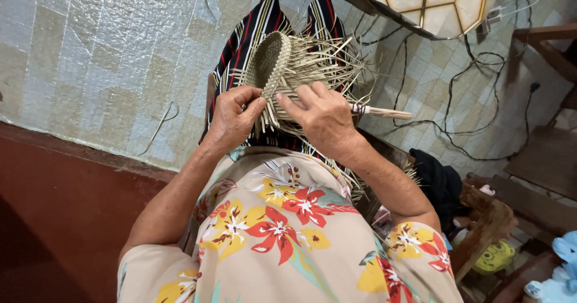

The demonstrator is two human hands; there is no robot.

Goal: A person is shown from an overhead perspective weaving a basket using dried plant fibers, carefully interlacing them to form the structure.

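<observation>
while the fingers of the left hand (233,118) pinch a few loose straw strips at the near edge of the half-woven straw piece (277,62), the right hand (321,118) grips the bundle of strands just beside it, thumb pointing left. the weaving rests on the lap over a striped skirt (240,41), its loose ends fanning right. a wooden handle (384,112) juts right from under the right hand, and black cables (457,98) trail over the tiled floor (90,56) beyond.

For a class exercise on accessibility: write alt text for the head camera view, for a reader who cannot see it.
Two hands, left hand and right hand, hold a half-woven straw basket with loose strands over a lap in striped cloth. The person wears a flowered shirt; cables lie on the tiled floor.
</observation>
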